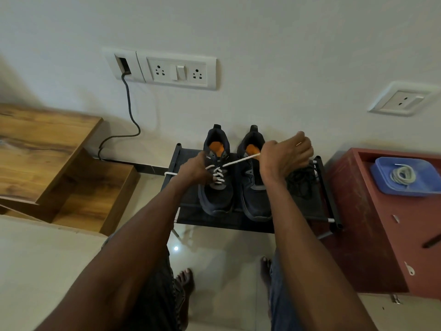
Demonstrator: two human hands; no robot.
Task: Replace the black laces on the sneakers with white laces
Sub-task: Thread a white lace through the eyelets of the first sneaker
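Two dark sneakers with orange insoles stand side by side on a low black rack (324,185). The left sneaker (218,194) carries a white lace (218,175) criss-crossed through its lower eyelets. My left hand (194,169) rests on that shoe's left side at the eyelets, fingers closed against it. My right hand (287,152) is fisted above the right sneaker (253,187), gripping the lace's other end, which runs taut from the left shoe. A further stretch of the white lace (170,173) trails off the rack's left edge. A pile of black laces (301,181) lies on the rack, right of the shoes.
A red cabinet (372,225) stands at the right, holding a blue tray (422,187) with a coiled white lace (403,174). A wooden stepped unit (59,163) is at the left. A wall with sockets (177,71) and a dangling dark cable (130,111) is behind. My bare feet are on the tiled floor.
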